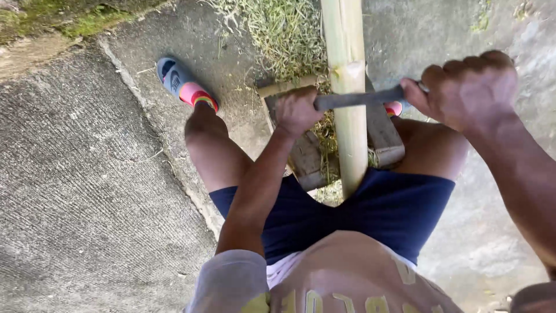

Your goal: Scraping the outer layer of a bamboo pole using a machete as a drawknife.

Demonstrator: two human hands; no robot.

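Note:
A pale green bamboo pole (349,81) runs from between my thighs away toward the top of the view. Across it lies a dark metal blade (358,99), held level. My left hand (296,110) is closed on the blade's left end. My right hand (468,88) is closed on its right end. The pole rests over a worn wooden block (382,134) set between my legs.
Fine bamboo shavings (282,36) lie heaped on the concrete ground (87,174) beyond the block. My left foot wears a blue sandal with a rainbow strap (186,87). Moss edges the top left corner. I wear navy shorts (399,206).

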